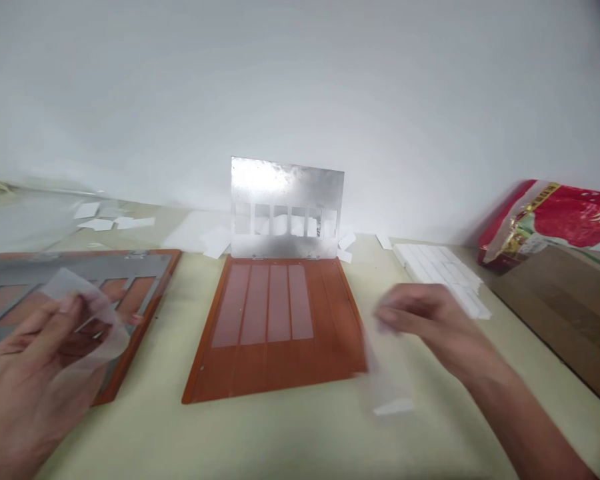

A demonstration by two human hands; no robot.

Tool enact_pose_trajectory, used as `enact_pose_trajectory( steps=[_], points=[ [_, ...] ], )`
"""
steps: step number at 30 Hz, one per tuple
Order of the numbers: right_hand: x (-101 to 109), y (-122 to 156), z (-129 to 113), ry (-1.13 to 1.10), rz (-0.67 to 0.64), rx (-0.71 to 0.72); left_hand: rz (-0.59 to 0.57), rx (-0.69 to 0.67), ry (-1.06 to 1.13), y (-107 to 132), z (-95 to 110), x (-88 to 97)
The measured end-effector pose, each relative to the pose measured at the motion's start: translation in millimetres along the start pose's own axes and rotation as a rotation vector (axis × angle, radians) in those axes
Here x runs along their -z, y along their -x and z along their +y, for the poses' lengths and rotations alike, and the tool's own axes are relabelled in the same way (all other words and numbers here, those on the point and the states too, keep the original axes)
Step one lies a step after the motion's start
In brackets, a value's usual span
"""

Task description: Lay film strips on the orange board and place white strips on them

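My left hand (45,360) pinches thin translucent film sheets (113,337) between thumb and fingers, above the left board. A translucent film strip (393,380) hangs from my right hand (415,310), smeared by motion, with its lower end over the table. The strip is just right of an orange-brown board (280,367) in the middle. Several translucent strips (279,303) lie side by side on that board, from its left edge past the middle; its right part shows bare grooves. Its hinged metal cover (287,180), with rectangular cut-outs, stands upright at the far edge.
On the left lies a second board (145,333) with its slotted metal cover (85,263) down. White paper pieces (97,223) are scattered along the wall. At right are a stack of white strips (437,270), a cardboard box (565,313) and a red bag (560,217).
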State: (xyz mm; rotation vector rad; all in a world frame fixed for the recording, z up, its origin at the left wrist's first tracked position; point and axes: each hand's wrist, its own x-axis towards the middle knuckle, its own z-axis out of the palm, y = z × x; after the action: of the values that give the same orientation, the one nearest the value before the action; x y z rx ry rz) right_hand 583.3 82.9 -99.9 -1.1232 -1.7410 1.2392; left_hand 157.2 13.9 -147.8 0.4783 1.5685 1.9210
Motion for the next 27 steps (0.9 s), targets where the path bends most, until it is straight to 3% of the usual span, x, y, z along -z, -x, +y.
enact_pose_trajectory(
  steps=[1, 3, 7, 11, 16, 21, 24, 27],
  points=[
    [-6, -19, 6, -0.005, -0.114, -0.091, -0.014, 0.013, 0.04, 6, 1, -3.0],
    [-16, -58, 24, 0.004, -0.191, -0.207, -0.044, 0.042, 0.09, 17, 5, -9.0],
    [-24, -113, 62, 0.075, -0.184, -0.255, -0.052, 0.133, 0.102, 28, 10, -14.0],
    [-19, -133, 72, 0.098, -0.162, -0.267, -0.082, 0.098, 0.064, 27, 7, -12.5],
    [-13, -113, 41, 0.048, -0.166, -0.136, -0.083, 0.054, 0.052, 26, 1, -12.5],
    [0, -48, -12, 0.069, -0.291, 0.041, -0.148, 0.009, 0.041, 24, -3, -13.1],
    [9, -20, -36, 0.059, -0.34, -0.019, -0.17, -0.024, 0.023, 24, -4, -13.8],
    [9, -25, -35, 0.047, -0.353, -0.109, -0.174, -0.016, 0.003, 25, -5, -14.7]
  ],
)
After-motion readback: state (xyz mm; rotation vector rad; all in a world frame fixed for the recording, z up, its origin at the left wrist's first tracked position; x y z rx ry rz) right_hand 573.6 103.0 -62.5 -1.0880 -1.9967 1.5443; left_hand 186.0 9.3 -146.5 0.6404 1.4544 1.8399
